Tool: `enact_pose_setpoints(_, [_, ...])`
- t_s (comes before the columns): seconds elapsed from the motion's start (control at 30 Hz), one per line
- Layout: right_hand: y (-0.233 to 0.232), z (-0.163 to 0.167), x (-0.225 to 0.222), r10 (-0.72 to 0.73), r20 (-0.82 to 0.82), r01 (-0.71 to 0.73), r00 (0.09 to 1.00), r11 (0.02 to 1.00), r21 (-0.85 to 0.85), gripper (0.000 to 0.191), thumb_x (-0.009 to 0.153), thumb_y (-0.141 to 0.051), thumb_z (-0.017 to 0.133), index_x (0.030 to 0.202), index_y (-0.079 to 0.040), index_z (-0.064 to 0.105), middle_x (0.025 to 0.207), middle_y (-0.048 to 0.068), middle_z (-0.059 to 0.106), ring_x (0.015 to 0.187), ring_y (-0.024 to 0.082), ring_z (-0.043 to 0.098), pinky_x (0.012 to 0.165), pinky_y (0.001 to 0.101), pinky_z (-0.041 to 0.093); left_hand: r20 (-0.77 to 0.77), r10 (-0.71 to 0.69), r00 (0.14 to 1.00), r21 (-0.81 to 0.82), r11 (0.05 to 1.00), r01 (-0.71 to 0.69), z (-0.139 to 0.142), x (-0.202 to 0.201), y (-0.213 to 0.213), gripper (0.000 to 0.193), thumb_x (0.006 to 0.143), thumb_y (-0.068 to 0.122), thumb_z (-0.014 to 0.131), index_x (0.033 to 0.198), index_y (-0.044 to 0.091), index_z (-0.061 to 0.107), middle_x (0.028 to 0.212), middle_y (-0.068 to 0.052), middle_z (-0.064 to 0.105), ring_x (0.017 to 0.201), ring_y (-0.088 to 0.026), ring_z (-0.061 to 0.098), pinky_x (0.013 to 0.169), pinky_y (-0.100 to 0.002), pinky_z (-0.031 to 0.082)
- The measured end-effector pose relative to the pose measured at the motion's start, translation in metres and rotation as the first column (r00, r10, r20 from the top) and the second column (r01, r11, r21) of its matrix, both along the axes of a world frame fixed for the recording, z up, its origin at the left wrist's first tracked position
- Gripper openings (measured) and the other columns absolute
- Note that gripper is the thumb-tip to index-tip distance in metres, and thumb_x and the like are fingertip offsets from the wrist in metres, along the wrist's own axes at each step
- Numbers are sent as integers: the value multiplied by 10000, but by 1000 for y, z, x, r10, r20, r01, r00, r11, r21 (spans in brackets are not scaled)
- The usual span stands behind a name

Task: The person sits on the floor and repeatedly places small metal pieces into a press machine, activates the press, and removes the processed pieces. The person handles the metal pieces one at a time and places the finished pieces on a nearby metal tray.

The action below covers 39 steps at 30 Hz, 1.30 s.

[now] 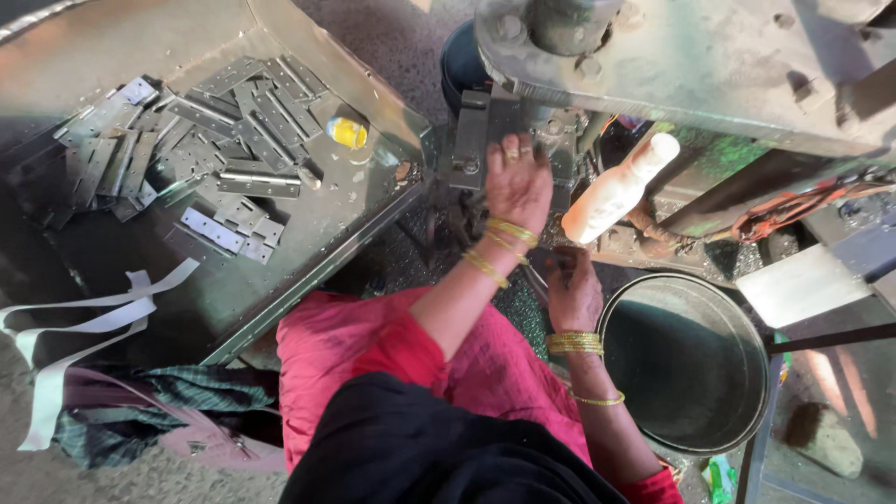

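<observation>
At the right edge of the metal tray surface (373, 201), where it met the press machine (709, 65), the left hand (519, 187) reached up against the machine's front. Its fingers were curled around the dark metal block (469, 140) bolted there, and whether a workpiece lay under them could not be told. The block's long axis ran upright in the view, top toward the machine head. The right hand (573, 291) rested lower, just beside the rim of the round metal basin (747, 336), fingers bent loosely downward; what it gripped, if anything, was hidden. Both wrists wore gold bangles.

On the surface lay a heap of flat grey hinge plates (187, 140), spread from the far left corner toward the middle. Most had their long axes slanting from upper left to lower right, and a few near the front lay crosswise. A small yellow lump (347, 133) sat near the surface's far right corner, close to the heap but apart from it. White strips (89, 322) hung over the near left edge.

A pale plastic bottle (616, 191), unlabelled on the side shown, leaned against the machine to the right of the left hand, its white cap pointing up and right. A folded dark checked cloth (140, 411) lay below the surface.
</observation>
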State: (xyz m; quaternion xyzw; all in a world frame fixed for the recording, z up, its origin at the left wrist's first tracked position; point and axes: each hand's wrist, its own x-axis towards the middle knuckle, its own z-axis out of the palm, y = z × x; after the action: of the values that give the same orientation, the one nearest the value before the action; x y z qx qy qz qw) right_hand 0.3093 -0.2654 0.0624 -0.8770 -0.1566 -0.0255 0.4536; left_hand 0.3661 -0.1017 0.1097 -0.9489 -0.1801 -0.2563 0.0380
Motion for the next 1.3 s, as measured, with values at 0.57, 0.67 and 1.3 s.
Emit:
enact_pose_setpoints(0.57, [-16, -120, 15, 138, -294, -251, 946, 885, -392, 433, 920, -376, 683, 1245, -109, 579, 1030, 226, 731, 999, 439, 691, 831, 531, 520, -401, -55, 914, -281, 957, -66, -40, -3, 45, 453, 968, 346, 570, 1373, 149, 624, 1648, -36, 362, 1556, -320, 241, 1183, -550, 264])
enact_pose_setpoints(0.67, [-14, -169, -7, 127, -307, -250, 943, 880, -404, 411, 946, -381, 654, 1239, -103, 581, 1028, 240, 726, 986, 448, 696, 827, 541, 523, -404, -130, 905, -398, 916, -46, -23, -16, 55, 571, 946, 438, 568, 1439, 152, 548, 1631, -25, 332, 1530, -342, 209, 1188, -578, 205])
enact_pose_setpoints(1.3, [-13, -149, 10, 171, -363, -315, 916, 866, -387, 340, 920, -373, 664, 1046, -58, 635, 1013, 267, 715, 995, 470, 671, 821, 557, 506, -479, -84, 874, -188, 982, -9, -18, -13, 51, 472, 1020, 265, 445, 1426, 71, 585, 1678, -60, 296, 1574, -380, 124, 1231, -650, 14])
